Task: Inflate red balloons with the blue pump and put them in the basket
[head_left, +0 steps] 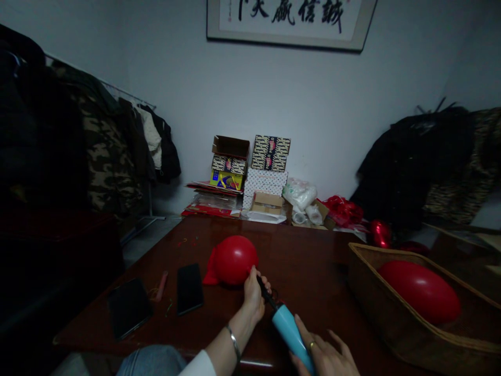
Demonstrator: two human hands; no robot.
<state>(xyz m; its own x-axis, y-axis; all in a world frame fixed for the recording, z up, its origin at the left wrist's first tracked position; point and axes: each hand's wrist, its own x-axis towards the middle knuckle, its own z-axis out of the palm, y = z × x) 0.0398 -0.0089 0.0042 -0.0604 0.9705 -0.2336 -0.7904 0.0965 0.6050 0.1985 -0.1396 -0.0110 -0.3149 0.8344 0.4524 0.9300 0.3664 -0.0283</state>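
My left hand is closed around the neck of a partly filled red balloon where it meets the black nozzle of a blue hand pump. The balloon rests on the dark wooden table. My right hand grips the pump's blue barrel at the bottom edge of the view, with some fingers stretched out. A ring shows on the right hand and a bracelet on the left wrist.
A black phone and a dark tablet lie at the table's left, with a pink stick between them. A wicker basket on the right holds an inflated red balloon. Boxes are stacked by the wall, and coats hang on both sides.
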